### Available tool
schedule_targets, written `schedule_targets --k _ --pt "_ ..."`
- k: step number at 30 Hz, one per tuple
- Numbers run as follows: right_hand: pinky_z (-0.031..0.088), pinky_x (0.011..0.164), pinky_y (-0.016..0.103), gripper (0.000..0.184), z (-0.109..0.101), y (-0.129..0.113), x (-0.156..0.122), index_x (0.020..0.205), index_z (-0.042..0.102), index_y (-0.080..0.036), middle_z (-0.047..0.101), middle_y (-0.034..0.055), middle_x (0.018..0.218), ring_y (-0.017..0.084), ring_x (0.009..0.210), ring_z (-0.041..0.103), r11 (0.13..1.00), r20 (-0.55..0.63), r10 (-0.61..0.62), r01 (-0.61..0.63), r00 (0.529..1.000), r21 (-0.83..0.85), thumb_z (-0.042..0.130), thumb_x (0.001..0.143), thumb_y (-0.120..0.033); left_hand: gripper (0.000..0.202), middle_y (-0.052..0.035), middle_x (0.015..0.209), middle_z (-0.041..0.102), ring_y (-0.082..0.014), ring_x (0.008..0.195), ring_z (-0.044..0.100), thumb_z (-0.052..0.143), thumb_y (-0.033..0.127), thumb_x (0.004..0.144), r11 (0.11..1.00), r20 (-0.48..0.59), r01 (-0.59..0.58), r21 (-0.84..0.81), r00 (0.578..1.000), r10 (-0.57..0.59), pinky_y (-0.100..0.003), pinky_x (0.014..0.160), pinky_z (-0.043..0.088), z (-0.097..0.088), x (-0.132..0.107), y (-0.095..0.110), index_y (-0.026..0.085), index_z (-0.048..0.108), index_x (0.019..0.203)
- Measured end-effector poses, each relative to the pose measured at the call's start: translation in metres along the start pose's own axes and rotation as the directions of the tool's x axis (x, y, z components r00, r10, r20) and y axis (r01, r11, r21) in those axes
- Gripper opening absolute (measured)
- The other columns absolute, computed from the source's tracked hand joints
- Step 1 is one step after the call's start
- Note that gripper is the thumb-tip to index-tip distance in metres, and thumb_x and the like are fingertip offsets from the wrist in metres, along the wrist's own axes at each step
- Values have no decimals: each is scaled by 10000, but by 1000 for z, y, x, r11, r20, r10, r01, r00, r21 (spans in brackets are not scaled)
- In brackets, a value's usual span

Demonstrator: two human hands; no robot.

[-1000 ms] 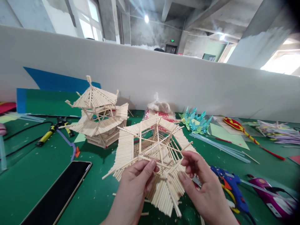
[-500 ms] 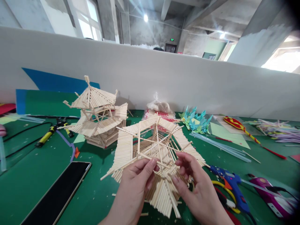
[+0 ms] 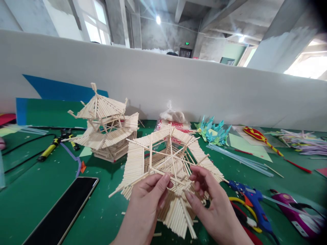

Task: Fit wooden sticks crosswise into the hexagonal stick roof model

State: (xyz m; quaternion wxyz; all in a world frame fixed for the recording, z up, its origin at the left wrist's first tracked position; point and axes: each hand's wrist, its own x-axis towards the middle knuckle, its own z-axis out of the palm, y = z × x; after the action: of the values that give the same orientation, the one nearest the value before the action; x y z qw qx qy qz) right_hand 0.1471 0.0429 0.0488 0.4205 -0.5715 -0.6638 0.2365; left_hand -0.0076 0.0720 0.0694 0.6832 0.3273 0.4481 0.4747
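A roof-shaped model of wooden sticks (image 3: 134,160) sits on the green tabletop (image 3: 104,207), lower middle of the frame. The left hand (image 3: 147,199) pinches a thin stick (image 3: 178,181) at its near inner edge; the right hand (image 3: 211,199) is loosely open beside it, though whether its fingertips touch is hard to tell. The step seems to be seating that stick; the next move calls for a steady pinch and careful lining-up. Upper middle, a clear plastic bag (image 3: 176,116) appears to hold pale, red-marked contents

The window (image 3: 92,29) and ceiling lamp (image 3: 158,20) glare; the upper right corner (perhaps lens vignetting) goes black.
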Motion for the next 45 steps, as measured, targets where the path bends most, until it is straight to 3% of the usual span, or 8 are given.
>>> schedule_targets --k 8,14,23,32,36,45 --pt "490 649 251 405 0 -3 3 1164 385 -245 528 34 929 139 756 527 999 -14 13 -12 1000 37 532 788 -213 247 70 430 417 -30 408 259 716 373 647 999 -13 33 -30 999 -34 -155 411 192 1 0 0 135 657 614" --pt "466 633 282 276 3 -7 10 1042 491 -182 536 42 861 140 686 502 998 -1 25 -25 1000 64 526 769 -194 260 58 434 463 -24 408 292 759 358 580 998 -60 28 -52 998 -31 -135 401 217 5 1 3 125 645 572" --pt "382 553 227 82 5 -6 22 839 579 -187 552 8 737 121 634 486 995 33 -92 91 995 35 508 806 -163 252 17 519 560 -33 446 336 770 341 560 997 -70 24 -74 997 -29 -123 415 267 5 1 3 121 651 591" --pt "371 549 233 89 6 -4 23 792 587 -186 566 10 709 130 633 493 993 19 -114 114 993 6 503 820 -182 251 24 498 545 -23 404 314 759 349 587 994 -84 -22 -104 996 14 -140 394 228 6 4 -1 127 640 592" --pt "369 561 234 93 6 -3 22 784 576 -188 560 7 712 132 644 492 994 18 -111 111 994 11 494 824 -175 260 53 421 460 -34 402 309 735 361 632 994 -57 -27 -110 998 21 -150 401 233 7 4 -4 134 620 578" --pt "361 577 235 89 6 -2 23 795 582 -184 560 8 717 134 656 489 993 20 -117 117 993 25 498 822 -174 280 44 429 486 -27 395 316 765 371 584 987 -81 -44 -153 996 32 -143 395 244 10 6 -3 133 619 570"
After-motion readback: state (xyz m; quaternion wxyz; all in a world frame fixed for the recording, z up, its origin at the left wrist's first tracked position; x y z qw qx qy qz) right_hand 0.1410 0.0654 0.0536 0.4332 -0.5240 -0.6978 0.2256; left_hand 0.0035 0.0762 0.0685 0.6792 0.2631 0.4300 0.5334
